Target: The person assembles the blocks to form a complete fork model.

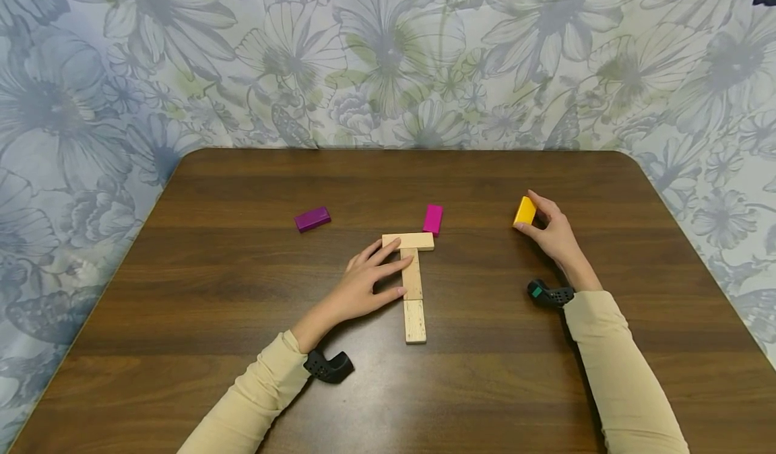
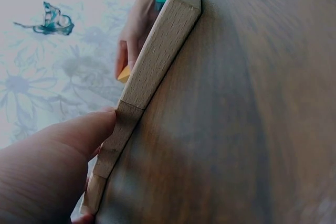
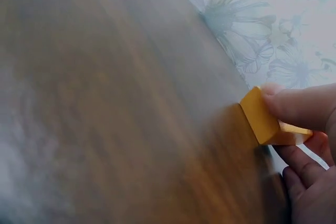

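Three plain wooden blocks lie flat in a T: a crosspiece [image 1: 418,242], an upper stem block [image 1: 411,277] and a lower stem block [image 1: 415,322] end to end. My left hand [image 1: 360,289] rests on them from the left with fingers spread, fingertips on the crosspiece and upper stem block. In the left wrist view its thumb [image 2: 97,127] touches the side near the stem's joint. Over at the right, my right hand [image 1: 556,238] pinches a yellow block [image 1: 525,211] between thumb and fingers; the right wrist view shows the yellow block [image 3: 260,116] tilted, close to the tabletop.
A magenta block [image 1: 433,219] lies just behind the crosspiece's right end. Farther left is a purple block [image 1: 312,219]. The brown wooden table [image 1: 212,292] ends at a back edge against a flowered cloth [image 1: 388,70]. Each wrist wears a black device.
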Demonstrator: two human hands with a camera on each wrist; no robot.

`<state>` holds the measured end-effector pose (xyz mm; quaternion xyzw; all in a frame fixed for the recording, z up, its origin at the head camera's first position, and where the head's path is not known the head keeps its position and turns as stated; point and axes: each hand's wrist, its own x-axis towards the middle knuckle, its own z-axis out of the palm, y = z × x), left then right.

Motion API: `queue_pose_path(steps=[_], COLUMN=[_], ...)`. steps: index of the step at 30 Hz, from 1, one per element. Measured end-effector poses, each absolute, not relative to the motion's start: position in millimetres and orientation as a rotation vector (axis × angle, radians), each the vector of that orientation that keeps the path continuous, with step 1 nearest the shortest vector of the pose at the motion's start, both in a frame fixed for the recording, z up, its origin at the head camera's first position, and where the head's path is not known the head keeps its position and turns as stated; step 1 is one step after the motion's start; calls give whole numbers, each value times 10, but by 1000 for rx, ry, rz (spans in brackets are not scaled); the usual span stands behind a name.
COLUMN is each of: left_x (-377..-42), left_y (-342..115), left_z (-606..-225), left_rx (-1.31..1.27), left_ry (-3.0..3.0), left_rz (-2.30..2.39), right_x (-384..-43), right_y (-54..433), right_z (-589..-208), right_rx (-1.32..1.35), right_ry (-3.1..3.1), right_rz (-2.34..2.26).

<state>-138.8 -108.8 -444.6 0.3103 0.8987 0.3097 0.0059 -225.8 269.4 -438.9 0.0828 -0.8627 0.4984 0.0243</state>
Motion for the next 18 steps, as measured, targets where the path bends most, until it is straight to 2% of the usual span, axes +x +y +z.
queue_pose_path(steps=[7,18], left_x=[-1380,-1369], left_y=[-1090,-1087], left_z=[-4439,-4404], left_rx=[961,957], left_ry=[2804,2794], left_rz=[970,978], right_x=[-2221,-2168], right_y=[2664,2612], right_z=[-4386,-4387], right_rx=[223,-46], right_ry=[-2567,-2512], right_rz=[1590,1558])
